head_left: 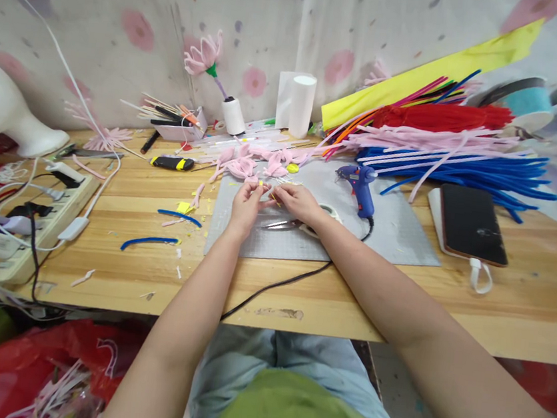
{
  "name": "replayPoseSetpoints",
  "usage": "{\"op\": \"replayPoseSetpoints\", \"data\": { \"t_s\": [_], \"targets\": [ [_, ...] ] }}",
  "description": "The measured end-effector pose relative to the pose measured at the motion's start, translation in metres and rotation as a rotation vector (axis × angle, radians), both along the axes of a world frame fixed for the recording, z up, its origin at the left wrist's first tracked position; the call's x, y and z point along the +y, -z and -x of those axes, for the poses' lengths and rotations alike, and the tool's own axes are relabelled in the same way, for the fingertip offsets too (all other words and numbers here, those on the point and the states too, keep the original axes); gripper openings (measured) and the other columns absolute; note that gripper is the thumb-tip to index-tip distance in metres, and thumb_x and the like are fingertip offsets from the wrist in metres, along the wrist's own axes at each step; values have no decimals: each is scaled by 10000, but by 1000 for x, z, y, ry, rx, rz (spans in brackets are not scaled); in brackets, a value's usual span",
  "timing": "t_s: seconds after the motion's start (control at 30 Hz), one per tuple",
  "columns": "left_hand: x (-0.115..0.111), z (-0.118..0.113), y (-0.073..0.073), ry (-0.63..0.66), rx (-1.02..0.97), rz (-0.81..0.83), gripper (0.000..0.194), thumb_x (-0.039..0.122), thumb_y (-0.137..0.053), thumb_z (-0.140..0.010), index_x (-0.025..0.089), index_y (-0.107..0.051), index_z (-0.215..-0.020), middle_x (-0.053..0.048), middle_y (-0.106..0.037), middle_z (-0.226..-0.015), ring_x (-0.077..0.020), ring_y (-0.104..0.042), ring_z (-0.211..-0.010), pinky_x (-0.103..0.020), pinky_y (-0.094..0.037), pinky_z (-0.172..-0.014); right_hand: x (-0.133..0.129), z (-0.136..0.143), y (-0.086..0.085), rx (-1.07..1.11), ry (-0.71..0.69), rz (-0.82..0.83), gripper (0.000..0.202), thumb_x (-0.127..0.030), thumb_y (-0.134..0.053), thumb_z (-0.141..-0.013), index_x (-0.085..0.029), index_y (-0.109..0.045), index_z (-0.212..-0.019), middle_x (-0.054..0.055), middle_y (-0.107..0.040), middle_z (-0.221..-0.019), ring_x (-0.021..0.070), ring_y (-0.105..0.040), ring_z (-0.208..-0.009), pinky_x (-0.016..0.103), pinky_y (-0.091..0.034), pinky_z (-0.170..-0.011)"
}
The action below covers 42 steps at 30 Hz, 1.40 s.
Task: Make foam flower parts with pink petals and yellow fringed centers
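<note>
My left hand (pixel 247 207) and my right hand (pixel 295 201) meet above the grey cutting mat (pixel 396 239). Both are closed, with fingertips pinched near each other. A small yellowish bit shows at the left fingertips and a thin piece at the right ones; both are too small to name. Beneath my right hand lie scissors (pixel 284 225), blades pointing left, handles partly covered by the hand. Just beyond the fingers are twisted pink pipe-cleaner petals (pixel 240 166) and a small yellow piece (pixel 292 168). A blue glue gun (pixel 362 193) rests on the mat to the right.
Bundles of blue (pixel 488 176), pink and red pipe cleaners lie at the back right, near a phone (pixel 475 223). A pink flower (pixel 205 54) stands in a white holder. At left are a utility knife (pixel 172 163), blue pieces (pixel 148 242) and a power strip (pixel 45 229).
</note>
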<state>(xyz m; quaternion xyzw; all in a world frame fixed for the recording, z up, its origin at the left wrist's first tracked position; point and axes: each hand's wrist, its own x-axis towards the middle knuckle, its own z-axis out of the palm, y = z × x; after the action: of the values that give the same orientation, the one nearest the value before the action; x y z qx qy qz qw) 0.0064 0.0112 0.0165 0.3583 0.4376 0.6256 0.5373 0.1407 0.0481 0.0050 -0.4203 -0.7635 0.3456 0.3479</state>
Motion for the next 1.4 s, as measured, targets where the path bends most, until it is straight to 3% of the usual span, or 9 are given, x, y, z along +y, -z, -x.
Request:
{"op": "replayPoseSetpoints", "data": {
  "t_s": [0.27, 0.47, 0.6, 0.73, 0.9, 1.0, 1.1, 1.2, 1.4],
  "targets": [
    [2, 6, -7, -24, -234, 72, 91, 113, -571, -767, 135, -550, -681, -10, -641, -686, -110, -662, -735, -335, -505, -890, -1, 0, -1, -10, -25, 24, 326, -383, -398, -829, -159, -566, -662, 0, -547, -636, 115, -478, -620, 244, -350, -603],
    [3, 10, -15, -98, -374, 179, 215, 51, -456, -809, 140, -566, -647, 2, -617, -603, -83, -643, -707, -293, -501, -910, -2, 1, 1, 123, -23, 65, 226, -343, -619, -687, -164, -610, -826, 14, -620, -784, 125, -540, -687, 256, -421, -644],
    [2, 9, -16, -70, -386, 184, 244, 45, -434, -825, 128, -569, -640, -2, -622, -611, -66, -627, -660, -275, -503, -906, -1, 1, 3, 129, 9, 23, 140, -306, -594, -709, -170, -607, -739, 19, -615, -768, 130, -544, -701, 272, -427, -664],
    [1, 9, -16, -65, -411, 192, 220, 47, -452, -813, 127, -561, -640, 3, -611, -612, -52, -605, -627, -243, -515, -863, -1, 0, 5, 154, 13, -51, 242, -307, -648, -677, -175, -629, -879, 46, -624, -923, 148, -557, -781, 284, -452, -684],
    [2, 11, -17, -50, -479, 204, 199, 49, -449, -811, 129, -549, -660, 6, -591, -623, -42, -592, -624, -196, -523, -794, -1, -1, 6, 11, -129, -155, 312, -247, -647, -704, -195, -649, -1011, 62, -627, -1018, 179, -559, -917, 312, -451, -784],
    [3, 18, -18, -53, -493, 117, 187, 65, -434, -824, 136, -547, -694, -1, -588, -662, -47, -599, -666, -198, -526, -794, -2, 1, 6, -196, -184, -241, 241, -278, -652, -732, -174, -684, -947, 85, -630, -1016, 210, -548, -979, 360, -402, -895],
    [3, 30, -17, -87, -481, -30, 155, 93, -440, -829, 154, -550, -739, -12, -596, -720, -62, -612, -744, -212, -529, -810, -5, 2, 3, -328, -210, -274, 318, -402, -680, -726, -155, -685, -927, 110, -626, -1039, 240, -540, -1005, 381, -378, -922],
    [4, 42, -16, -135, -462, -151, 132, 105, -466, -823, 173, -553, -751, -9, -604, -743, -63, -612, -773, -203, -525, -822, -9, 2, -1, -326, -198, -234, 417, -462, -701, -695, -144, -651, -961, 120, -631, -1043, 248, -544, -1007, 379, -387, -906],
    [1, 73, -24, -302, -397, -318, 197, 145, -413, -857, 199, -560, -738, -30, -627, -758, -74, -620, -848, -170, -510, -824, -13, 0, -4, -182, -111, -48, 671, -438, -730, -654, -141, -460, -1191, 96, -652, -1033, 222, -586, -956, 362, -418, -854]
  ]
}}
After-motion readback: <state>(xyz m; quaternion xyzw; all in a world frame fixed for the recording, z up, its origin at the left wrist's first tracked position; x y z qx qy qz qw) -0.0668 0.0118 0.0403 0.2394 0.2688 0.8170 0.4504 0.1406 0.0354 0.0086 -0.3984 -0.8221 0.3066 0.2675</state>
